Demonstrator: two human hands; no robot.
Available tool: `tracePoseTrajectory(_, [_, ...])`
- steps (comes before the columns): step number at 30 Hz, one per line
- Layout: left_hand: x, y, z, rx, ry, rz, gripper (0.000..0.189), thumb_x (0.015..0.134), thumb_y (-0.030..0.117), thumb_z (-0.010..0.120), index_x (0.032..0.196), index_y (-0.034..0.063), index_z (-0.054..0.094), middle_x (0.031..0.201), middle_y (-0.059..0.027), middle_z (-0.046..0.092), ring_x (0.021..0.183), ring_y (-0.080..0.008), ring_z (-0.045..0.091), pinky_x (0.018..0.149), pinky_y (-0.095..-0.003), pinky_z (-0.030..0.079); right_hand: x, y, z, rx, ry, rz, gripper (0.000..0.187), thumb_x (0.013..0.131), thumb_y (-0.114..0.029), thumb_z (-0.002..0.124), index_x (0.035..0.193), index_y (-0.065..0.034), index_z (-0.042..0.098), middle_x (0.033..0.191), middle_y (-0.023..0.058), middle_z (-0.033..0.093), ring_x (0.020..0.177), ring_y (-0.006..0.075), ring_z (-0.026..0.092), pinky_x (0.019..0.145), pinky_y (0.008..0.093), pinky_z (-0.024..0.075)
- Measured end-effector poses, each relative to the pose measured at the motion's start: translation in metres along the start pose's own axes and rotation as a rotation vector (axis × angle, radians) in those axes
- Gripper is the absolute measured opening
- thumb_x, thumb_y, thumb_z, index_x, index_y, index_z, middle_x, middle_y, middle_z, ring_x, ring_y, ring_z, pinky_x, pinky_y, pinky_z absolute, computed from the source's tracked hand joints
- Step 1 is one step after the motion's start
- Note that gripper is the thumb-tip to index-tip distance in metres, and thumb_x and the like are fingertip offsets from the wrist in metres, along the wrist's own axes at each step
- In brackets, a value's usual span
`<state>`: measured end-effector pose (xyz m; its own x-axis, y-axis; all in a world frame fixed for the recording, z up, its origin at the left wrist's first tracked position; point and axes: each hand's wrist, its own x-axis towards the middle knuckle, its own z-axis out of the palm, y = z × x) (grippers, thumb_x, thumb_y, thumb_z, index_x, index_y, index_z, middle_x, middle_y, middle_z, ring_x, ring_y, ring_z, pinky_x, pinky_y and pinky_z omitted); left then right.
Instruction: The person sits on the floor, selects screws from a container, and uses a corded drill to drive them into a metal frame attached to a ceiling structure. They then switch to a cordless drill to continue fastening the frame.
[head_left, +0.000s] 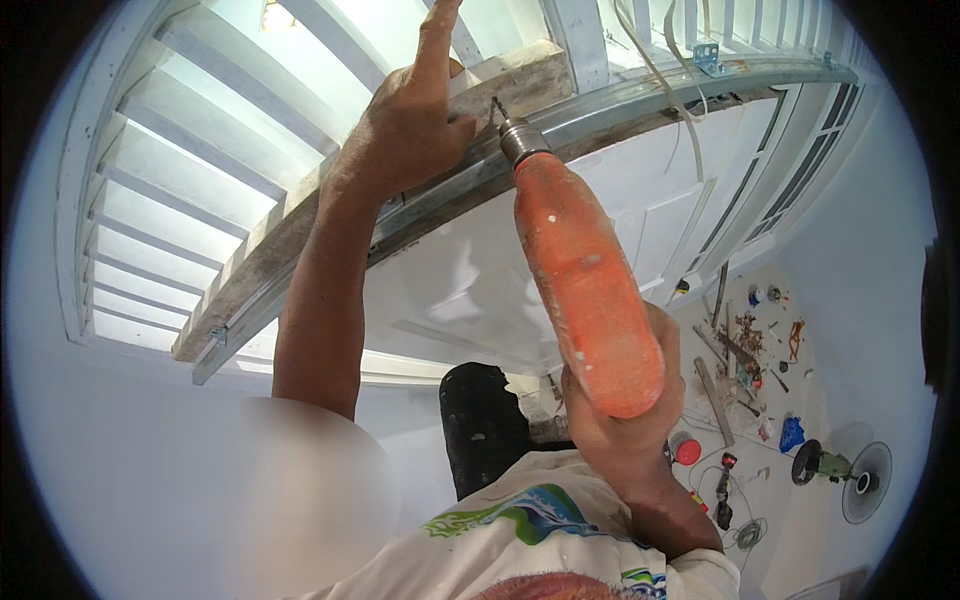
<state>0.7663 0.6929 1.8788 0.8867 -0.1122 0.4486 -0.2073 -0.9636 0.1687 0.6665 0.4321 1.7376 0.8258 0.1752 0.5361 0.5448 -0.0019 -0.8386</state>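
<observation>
My right hand (630, 420) grips an orange power drill (585, 277) by its handle, below and behind the drill's body. The metal chuck (523, 141) holds a short dark bit, whose tip is near the face of a weathered wooden beam (517, 82); whether it touches cannot be told. My left hand (420, 112) is at the beam, left of the bit, index finger extended upward and thumb near the wood; it holds no tool. A galvanized metal rail (600, 112) runs along the beam, just under the bit. What the left palm rests on is hidden.
White slats (225, 97) stand behind the beam. Loose pale straps (679, 97) hang over the rail by a metal bracket (706, 58). White door panels (465, 300) are below. On the floor far below lie wood scraps (712, 397), tools, cables (750, 534) and a standing fan (866, 482).
</observation>
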Motion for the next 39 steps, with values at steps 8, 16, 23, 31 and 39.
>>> tracePoseTrajectory(8, [0.001, 0.002, 0.001, 0.001, 0.013, -0.003, 0.118, 0.081, 0.003, 0.075, 0.173, 0.0145, 0.002, 0.163, -0.0316, 0.041, 0.118, -0.0497, 0.067, 0.105, -0.0542, 0.055, 0.007, -0.005, -0.003, -0.021, -0.012, -0.022, 0.063, 0.079, 0.003, 0.088, 0.133, 0.0026, 0.056, 0.115, 0.0169, 0.073, 0.099, 0.0258, 0.076, 0.088, 0.0351, 0.0588])
tracePoseTrajectory(16, [0.002, 0.016, -0.008, -0.011, -0.081, -0.223, 0.117, 0.083, 0.007, 0.079, 0.173, 0.0149, 0.004, 0.133, -0.0357, 0.064, 0.113, -0.0507, 0.068, 0.100, -0.0552, 0.055, 0.008, -0.010, -0.004, -0.054, -0.073, 0.039, 0.059, 0.081, 0.007, 0.079, 0.136, 0.0051, 0.057, 0.126, 0.0168, 0.062, 0.115, 0.0267, 0.067, 0.101, 0.0366, 0.0515])
tracePoseTrajectory(23, [-0.001, 0.003, -0.003, -0.034, -0.029, -0.098, 0.118, 0.084, 0.005, 0.078, 0.173, 0.0184, 0.002, 0.117, -0.0344, 0.068, 0.107, -0.0538, 0.069, 0.097, -0.0567, 0.054, 0.007, -0.013, -0.005, -0.101, -0.082, 0.070, 0.062, 0.078, 0.007, 0.079, 0.137, 0.0062, 0.057, 0.127, 0.0178, 0.062, 0.115, 0.0301, 0.067, 0.101, 0.0383, 0.0517])
tracePoseTrajectory(31, [-0.001, 0.015, -0.009, 0.002, -0.079, -0.151, 0.118, 0.087, 0.005, 0.079, 0.173, 0.0187, -0.001, 0.121, -0.0363, 0.068, 0.115, -0.0548, 0.067, 0.103, -0.0588, 0.053, 0.008, -0.012, -0.004, -0.154, -0.082, 0.049, 0.061, 0.079, 0.007, 0.079, 0.136, 0.0057, 0.057, 0.127, 0.0191, 0.062, 0.114, 0.0312, 0.068, 0.100, 0.0394, 0.0527])
tracePoseTrajectory(39, [0.002, 0.011, -0.007, -0.013, -0.093, -0.176, 0.116, 0.088, 0.003, 0.076, 0.173, 0.0168, -0.002, 0.129, -0.0389, 0.064, 0.119, -0.0549, 0.065, 0.106, -0.0591, 0.052, 0.013, -0.011, -0.003, -0.158, -0.079, 0.018, 0.061, 0.080, 0.006, 0.080, 0.136, 0.0057, 0.057, 0.125, 0.0180, 0.064, 0.111, 0.0305, 0.069, 0.098, 0.0377, 0.0534])
